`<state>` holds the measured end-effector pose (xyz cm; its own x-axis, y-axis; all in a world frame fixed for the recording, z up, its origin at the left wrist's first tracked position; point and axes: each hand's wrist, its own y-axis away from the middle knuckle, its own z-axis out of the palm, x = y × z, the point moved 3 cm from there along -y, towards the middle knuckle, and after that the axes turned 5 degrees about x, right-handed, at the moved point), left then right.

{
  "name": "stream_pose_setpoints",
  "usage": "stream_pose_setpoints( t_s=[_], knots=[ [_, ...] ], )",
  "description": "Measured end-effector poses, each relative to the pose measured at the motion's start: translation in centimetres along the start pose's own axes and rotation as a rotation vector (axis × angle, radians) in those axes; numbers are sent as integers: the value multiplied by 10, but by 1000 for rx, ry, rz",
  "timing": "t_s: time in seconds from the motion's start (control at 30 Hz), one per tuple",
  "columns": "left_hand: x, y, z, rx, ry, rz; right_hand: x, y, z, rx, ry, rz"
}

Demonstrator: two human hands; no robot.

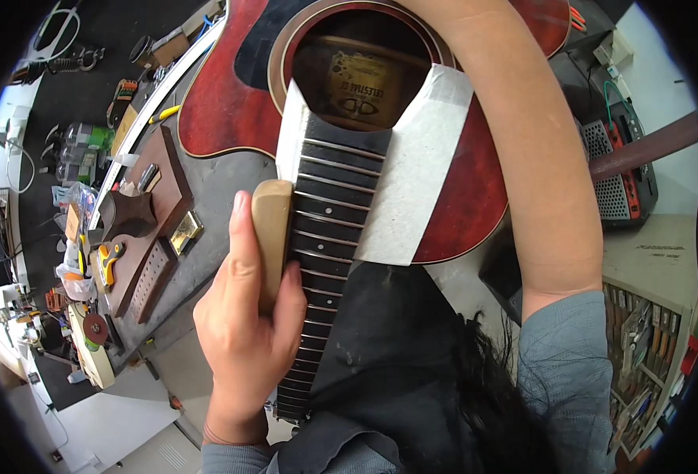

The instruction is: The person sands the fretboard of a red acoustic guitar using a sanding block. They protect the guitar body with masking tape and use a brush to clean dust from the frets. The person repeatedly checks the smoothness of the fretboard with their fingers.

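My left hand grips a pale wooden block along the left edge of the black fretboard. The fretboard belongs to a red acoustic guitar with a dark soundhole. Off-white protective sheets cover the body on both sides of the fretboard's upper end. My right forearm reaches over the guitar's right side, and its hand is out of view beyond the top edge. A black apron lies under the neck at my body.
On the left, a grey bench holds brown wooden pieces, a yellow-handled tool and assorted items. A small perforated amplifier-like box stands at the right, above a cabinet with racks of tools.
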<state>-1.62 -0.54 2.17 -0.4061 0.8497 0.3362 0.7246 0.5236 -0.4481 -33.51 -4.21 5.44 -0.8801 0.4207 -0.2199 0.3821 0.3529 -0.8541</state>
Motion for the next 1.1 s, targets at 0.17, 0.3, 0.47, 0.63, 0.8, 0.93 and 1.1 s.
stream_pose_setpoints(
  t_s=[0.17,0.3,0.47,0.63,0.8,0.93,1.1],
  knots=[
    [4,-20,6,70,22,73,0,-5,-9,-64,-11,14],
    [-1,7,-1,26,7,50,3,-3,-4,-29,1,11],
    [0,0,0,7,32,20,2,-3,-6,-43,13,15],
    [-1,10,-3,0,3,35,3,-3,-4,-41,6,17],
    [-2,9,0,28,32,39,7,-4,2,-35,13,4],
    [-4,10,-1,33,17,-3,-3,0,6,-14,-16,-20],
    [0,-4,0,38,36,32,11,-5,5,2,20,-12]
  ],
)
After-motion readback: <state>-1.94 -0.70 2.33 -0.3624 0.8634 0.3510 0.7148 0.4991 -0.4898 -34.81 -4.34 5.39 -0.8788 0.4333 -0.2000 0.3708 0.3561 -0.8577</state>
